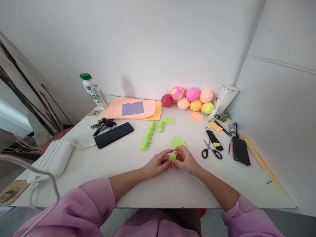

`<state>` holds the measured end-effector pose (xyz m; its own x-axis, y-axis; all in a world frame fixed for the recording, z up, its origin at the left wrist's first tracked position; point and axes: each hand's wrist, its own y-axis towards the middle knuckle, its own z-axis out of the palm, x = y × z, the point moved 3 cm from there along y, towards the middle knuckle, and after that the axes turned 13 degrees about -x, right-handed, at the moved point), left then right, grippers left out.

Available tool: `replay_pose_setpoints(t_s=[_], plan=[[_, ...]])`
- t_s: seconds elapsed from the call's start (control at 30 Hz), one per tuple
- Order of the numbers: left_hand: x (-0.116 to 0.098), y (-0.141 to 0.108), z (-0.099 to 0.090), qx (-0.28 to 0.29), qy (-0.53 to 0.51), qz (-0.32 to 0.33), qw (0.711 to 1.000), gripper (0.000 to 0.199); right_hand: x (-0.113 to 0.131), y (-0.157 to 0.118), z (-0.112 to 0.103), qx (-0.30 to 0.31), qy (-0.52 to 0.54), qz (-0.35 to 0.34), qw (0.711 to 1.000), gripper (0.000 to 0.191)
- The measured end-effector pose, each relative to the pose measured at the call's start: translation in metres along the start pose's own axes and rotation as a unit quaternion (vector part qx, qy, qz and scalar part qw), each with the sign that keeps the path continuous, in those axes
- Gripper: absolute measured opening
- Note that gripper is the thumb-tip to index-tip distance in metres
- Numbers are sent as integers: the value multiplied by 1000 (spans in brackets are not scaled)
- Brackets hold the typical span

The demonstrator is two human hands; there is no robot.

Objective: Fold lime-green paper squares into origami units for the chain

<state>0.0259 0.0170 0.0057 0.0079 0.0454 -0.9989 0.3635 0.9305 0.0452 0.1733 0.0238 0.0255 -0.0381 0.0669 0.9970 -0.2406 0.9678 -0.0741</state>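
Between my two hands is a small folded piece of lime-green paper [172,156]. My left hand [158,164] pinches its left side, and my right hand [185,161] grips its right side with thumb and fingers. Just beyond my fingertips lie loose green paper pieces [177,142], partly overlapping. To the left, a row of folded green paper units [148,136] stands nested together, with a shorter row [160,127] beside it. A flat green paper sheet [169,120] lies behind these.
Scissors [211,150], a box cutter [214,139] and a black phone [241,150] lie to the right. Faceted paper balls [192,94] are stacked along the wall. A long black phone [114,135], keys [103,125], white power strip [53,159] and bottle [95,93] stand left.
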Motion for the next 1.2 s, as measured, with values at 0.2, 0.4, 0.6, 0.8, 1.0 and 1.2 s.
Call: replay_pose_setpoints(t_s=[0.2,0.4,0.6,0.8,1.0,1.2], plan=[[-3,-1,2,-6,3,2,1000,41,-3,-2,-1,1,-77,-5,997,33],[-1,0,1,-15,15,-35,999,34,0,-2,-3,21,-141,-68,987,29],[-4,0,0,-23,28,-31,999,34,-3,0,-2,47,-106,-31,993,23],[-1,1,0,-95,13,-21,995,39,-9,3,-7,16,-65,37,997,22],[-10,-1,-2,-124,139,147,971,24,-10,13,-24,-87,-132,-16,987,24],[2,1,-1,-109,207,190,954,41,-20,15,-31,-68,-117,-1,991,17]])
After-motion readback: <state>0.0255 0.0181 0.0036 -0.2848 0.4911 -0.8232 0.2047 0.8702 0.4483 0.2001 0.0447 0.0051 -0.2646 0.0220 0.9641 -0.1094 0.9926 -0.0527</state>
